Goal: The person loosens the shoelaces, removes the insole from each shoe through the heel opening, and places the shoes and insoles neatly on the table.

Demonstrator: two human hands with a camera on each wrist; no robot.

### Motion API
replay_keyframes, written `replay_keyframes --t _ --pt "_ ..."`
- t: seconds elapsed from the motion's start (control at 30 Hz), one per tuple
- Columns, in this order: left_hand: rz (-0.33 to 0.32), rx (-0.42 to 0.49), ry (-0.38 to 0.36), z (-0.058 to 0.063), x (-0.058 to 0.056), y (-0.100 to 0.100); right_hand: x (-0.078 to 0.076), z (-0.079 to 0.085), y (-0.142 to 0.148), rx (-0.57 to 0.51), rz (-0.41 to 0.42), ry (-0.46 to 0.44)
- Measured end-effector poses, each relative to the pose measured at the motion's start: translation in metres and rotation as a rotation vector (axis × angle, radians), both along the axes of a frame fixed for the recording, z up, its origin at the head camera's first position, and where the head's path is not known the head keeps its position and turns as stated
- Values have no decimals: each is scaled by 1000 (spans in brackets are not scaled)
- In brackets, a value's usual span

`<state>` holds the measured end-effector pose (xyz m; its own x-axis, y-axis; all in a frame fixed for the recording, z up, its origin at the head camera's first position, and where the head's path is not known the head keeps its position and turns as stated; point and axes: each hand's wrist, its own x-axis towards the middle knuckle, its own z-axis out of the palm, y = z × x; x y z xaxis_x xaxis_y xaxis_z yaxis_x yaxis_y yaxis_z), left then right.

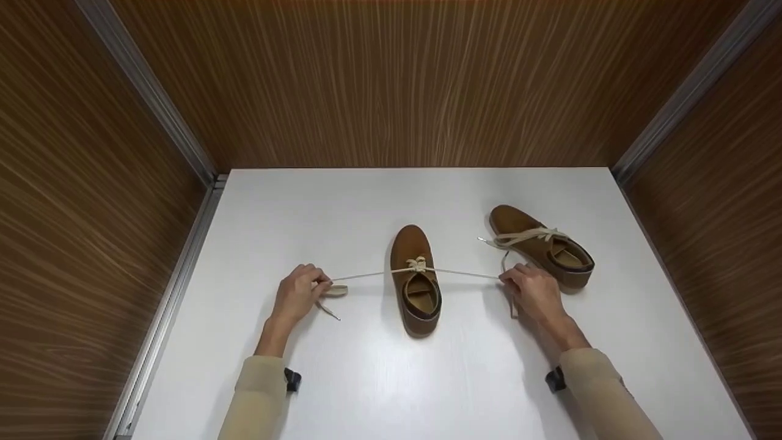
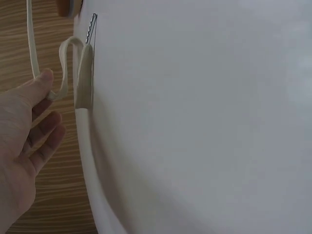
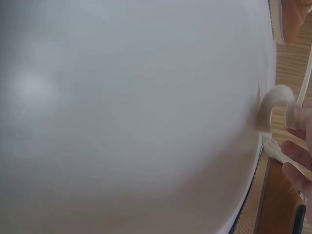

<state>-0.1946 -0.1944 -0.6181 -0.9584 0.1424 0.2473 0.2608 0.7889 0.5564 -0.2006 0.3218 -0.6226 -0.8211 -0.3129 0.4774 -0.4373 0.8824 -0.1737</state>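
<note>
A brown shoe (image 1: 410, 243) stands upright mid-table, toe pointing away, with a cream lace (image 1: 366, 275) stretched taut to both sides from its eyelets. On the left side my left hand (image 1: 298, 292) pinches one lace end between thumb and forefinger; the loose tail (image 2: 85, 78) with its metal tip dangles onto the table. My right hand (image 1: 534, 292) pinches the other end out to the right, its tail (image 3: 278, 100) looping down below the fingers. In the right wrist view part of that hand is cut off by the frame edge.
Just beyond my right hand sits a second brown shoe (image 1: 568, 269), turned at an angle, its loose laces (image 1: 519, 237) lying across it toward the left. The white table (image 1: 305, 208) is bordered by wood-grain panels (image 1: 391, 85) at the back and both sides.
</note>
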Motion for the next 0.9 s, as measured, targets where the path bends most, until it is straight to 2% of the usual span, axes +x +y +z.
replay_keyframes --t 0.17,0.3,0.53,0.7,0.9 --pt "22 -2 -12 -2 2 -5 0 0 2 -13 -13 -39" --pt "15 -22 -32 -3 2 -5 -1 -1 -2 -1 -10 -57" --pt "-23 -80 -90 -4 4 4 -2 -1 -14 43 -2 -75" --pt "-45 -62 -125 0 4 15 -4 3 -25 59 11 -78" --pt "-127 -95 -32 5 -1 36 -5 8 -43 16 72 -66"
